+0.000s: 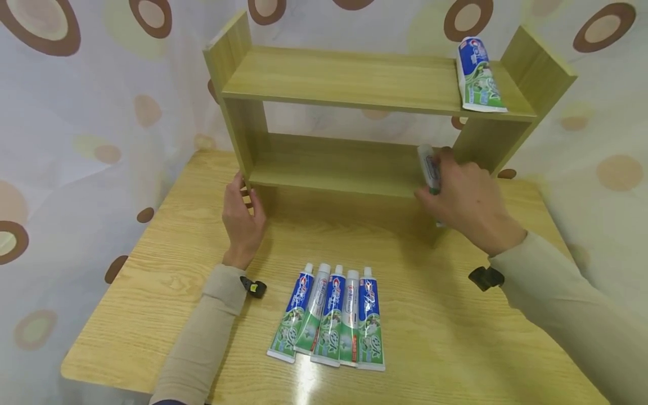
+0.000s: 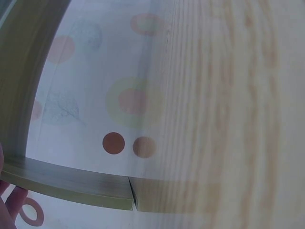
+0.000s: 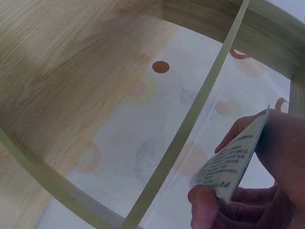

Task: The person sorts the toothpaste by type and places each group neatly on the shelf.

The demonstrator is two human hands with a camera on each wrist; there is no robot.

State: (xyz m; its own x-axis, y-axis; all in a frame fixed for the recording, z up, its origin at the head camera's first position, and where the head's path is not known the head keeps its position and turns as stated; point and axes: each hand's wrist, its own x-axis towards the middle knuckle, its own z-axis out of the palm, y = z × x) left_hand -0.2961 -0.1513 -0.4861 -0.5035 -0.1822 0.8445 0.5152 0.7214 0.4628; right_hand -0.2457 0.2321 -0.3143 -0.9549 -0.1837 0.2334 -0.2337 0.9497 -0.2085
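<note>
My right hand [image 1: 468,199] grips a toothpaste tube [image 1: 429,166] in front of the right end of the lower shelf board. In the right wrist view, thumb and fingers hold this tube [image 3: 231,162], its printed white back showing. At the left side panel of the wooden shelf [image 1: 329,76], my left hand [image 1: 243,219] holds the panel's lower part, thumb in front and fingers at its outer side. Another toothpaste tube [image 1: 478,76], blue and green, lies at the right end of the upper board, cap end to the back.
On the table [image 1: 420,315], several toothpaste tubes [image 1: 331,320] lie side by side in front of the shelf, caps pointing toward it. Some are blue and green, others silver and green. A patterned curtain [image 1: 101,112] hangs behind and beside the table.
</note>
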